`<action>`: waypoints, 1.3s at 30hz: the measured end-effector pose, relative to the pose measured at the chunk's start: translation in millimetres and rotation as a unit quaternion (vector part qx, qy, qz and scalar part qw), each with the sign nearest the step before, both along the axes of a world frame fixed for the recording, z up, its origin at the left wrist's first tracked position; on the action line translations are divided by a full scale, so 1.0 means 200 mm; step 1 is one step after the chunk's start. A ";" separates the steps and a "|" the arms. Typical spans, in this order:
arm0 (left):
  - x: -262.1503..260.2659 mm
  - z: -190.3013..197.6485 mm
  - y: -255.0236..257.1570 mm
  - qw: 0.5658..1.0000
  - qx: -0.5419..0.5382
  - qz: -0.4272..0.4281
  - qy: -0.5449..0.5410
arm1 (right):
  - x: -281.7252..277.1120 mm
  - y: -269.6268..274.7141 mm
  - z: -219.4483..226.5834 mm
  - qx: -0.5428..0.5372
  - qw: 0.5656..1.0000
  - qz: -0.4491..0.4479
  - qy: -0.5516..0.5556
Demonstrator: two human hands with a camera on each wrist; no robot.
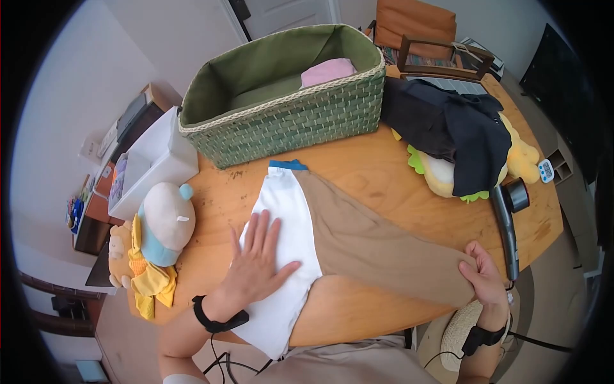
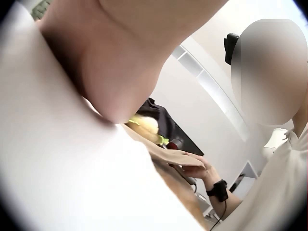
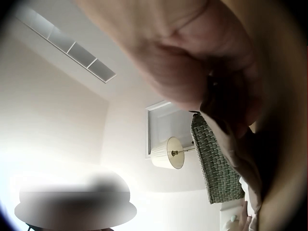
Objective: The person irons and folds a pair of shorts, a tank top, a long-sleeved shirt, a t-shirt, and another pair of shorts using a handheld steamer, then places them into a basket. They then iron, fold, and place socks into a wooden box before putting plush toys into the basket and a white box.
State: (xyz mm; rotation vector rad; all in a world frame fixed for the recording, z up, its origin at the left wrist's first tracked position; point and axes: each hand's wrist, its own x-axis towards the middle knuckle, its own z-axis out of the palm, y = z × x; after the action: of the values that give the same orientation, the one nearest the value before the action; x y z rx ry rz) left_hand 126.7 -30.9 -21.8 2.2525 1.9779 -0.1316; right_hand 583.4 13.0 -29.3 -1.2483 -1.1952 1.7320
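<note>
left grip lying spread on white leg, right grip pinching brown leg; even tension should be flattening it.

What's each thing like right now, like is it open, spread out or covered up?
White-and-brown garment: spread out
Left hand: fingers straight, resting on the white part
Right hand: gripping the brown end
Green basket: open on top, pink cloth inside
White bin: open on top
Yellow toy: partly covered by dark cloth
Yellow cloth: crumpled
Black handheld device: lying down; on or off, can't tell
</note>
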 end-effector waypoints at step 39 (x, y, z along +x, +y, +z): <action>0.46 0.26 0.28 0.753 -0.145 0.041 -0.640 | -0.54 -0.09 0.06 0.269 0.960 0.001 -0.078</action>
State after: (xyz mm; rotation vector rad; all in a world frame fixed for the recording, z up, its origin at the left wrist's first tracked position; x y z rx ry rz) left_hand 217.7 24.1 29.9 1.2939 1.1076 0.8249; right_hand 474.8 -4.3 -18.2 -1.0547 -1.6230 1.1997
